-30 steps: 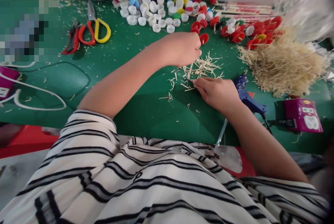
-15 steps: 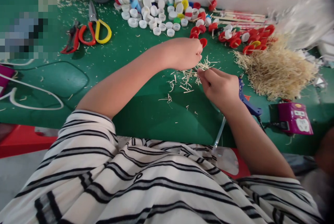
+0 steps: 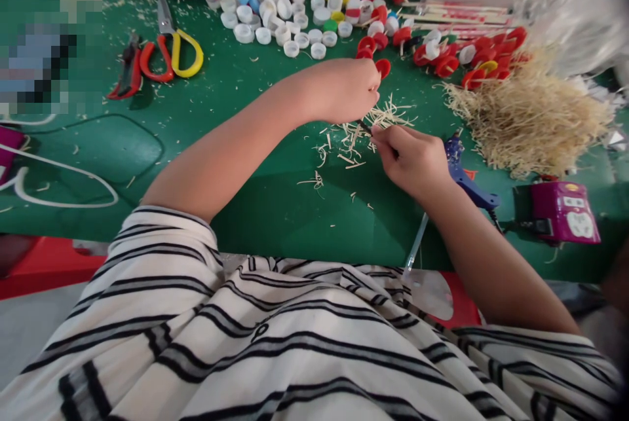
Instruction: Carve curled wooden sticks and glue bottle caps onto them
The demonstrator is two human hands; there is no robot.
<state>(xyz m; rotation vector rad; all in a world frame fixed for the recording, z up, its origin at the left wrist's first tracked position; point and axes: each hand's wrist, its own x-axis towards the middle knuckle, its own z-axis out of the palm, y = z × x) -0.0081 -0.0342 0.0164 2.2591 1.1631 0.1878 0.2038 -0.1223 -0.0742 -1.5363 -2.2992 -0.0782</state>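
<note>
My left hand (image 3: 350, 88) is closed in a fist over the middle of the table, knuckles up; whatever its fingers grip is hidden. Just beyond those fingers shows a red bottle cap (image 3: 382, 68), and I cannot tell whether it is held or lying there. Lower and to the right, my right hand (image 3: 415, 156) pinches a thin dark stick (image 3: 364, 127) that points toward the underside of the left hand. Pale wood shavings (image 3: 351, 139) lie scattered beneath and between the two hands.
White and coloured bottle caps (image 3: 275, 12) are heaped at the back. Scissors (image 3: 171, 41) and red-handled pliers (image 3: 128, 71) lie left. On the right are a pile of straw-like fibres (image 3: 531, 116), a blue glue gun (image 3: 464, 175) and a purple power socket (image 3: 565, 211).
More of the dark stick shows between my hands now. Both hands keep nearly the same closed pose, while the view of the table has shifted slightly.
</note>
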